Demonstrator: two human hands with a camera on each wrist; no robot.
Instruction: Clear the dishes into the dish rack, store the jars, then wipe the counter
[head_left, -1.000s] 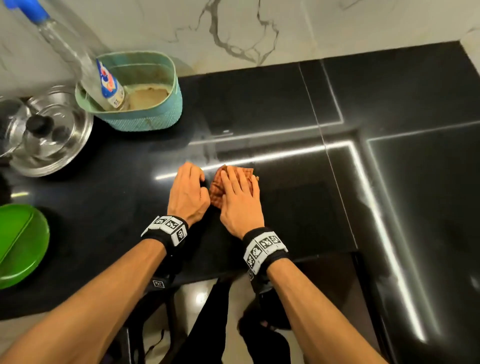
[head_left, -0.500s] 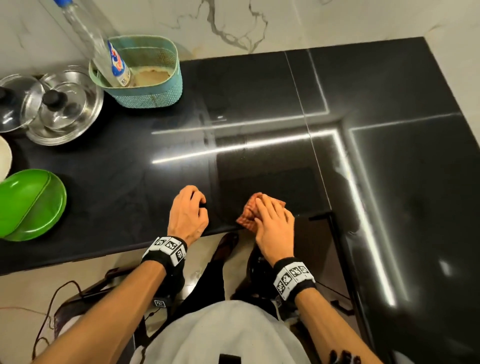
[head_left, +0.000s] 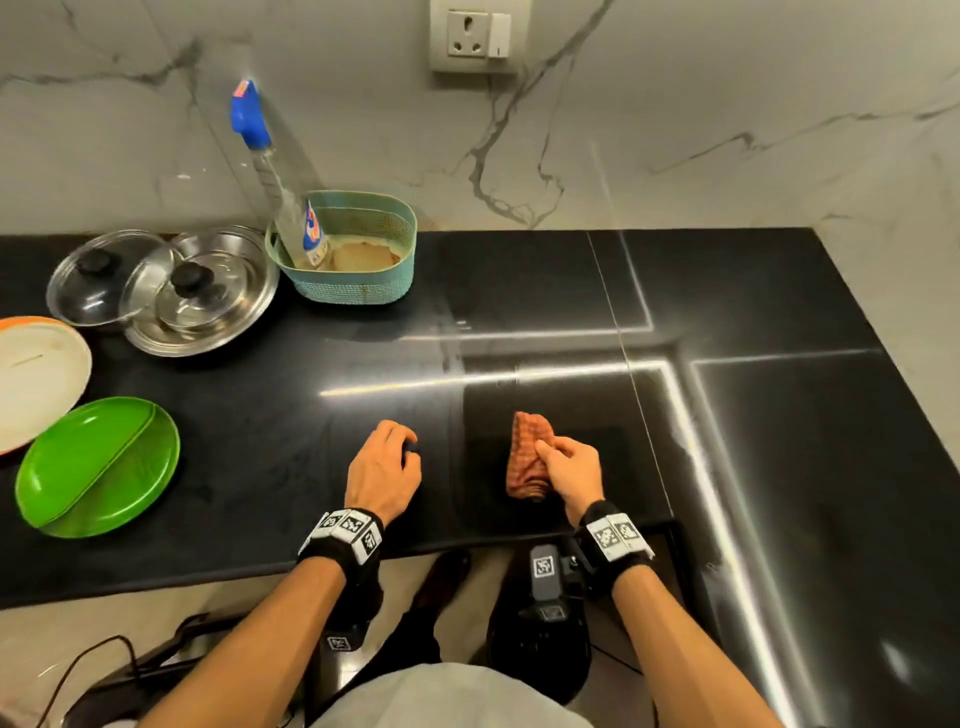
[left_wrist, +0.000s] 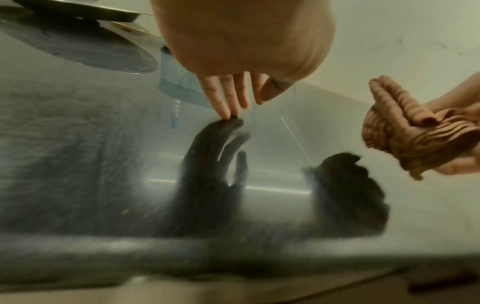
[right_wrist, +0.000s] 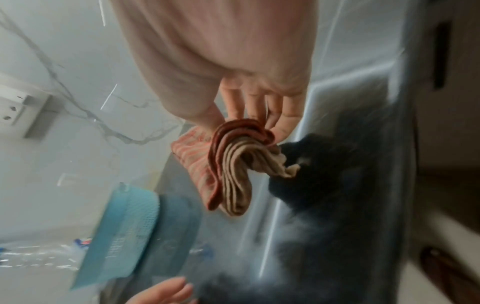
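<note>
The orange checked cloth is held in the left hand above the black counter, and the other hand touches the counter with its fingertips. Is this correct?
Not quite. The orange checked cloth is held in the right hand, which pinches it above the black counter; the right wrist view shows the fingers gripping its folds. The left hand touches the counter with its fingertips, as the left wrist view shows.
</note>
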